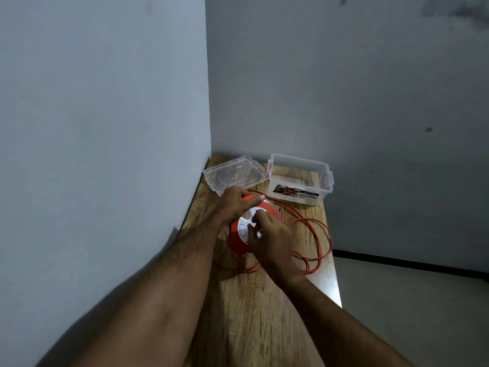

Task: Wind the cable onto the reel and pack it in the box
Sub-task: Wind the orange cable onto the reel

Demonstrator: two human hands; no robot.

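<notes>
Orange reel [238,243] (table-top) gripped under left hand [235,203], right hand [270,234] atop.

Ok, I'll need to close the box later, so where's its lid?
The lid lies flat at the table's far left corner by the wall, just left of the box.

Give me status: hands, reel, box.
Left hand grips reel rim; right hand pinches at its white hub. Cable mostly loose on table. Box open, lid beside it.
</notes>
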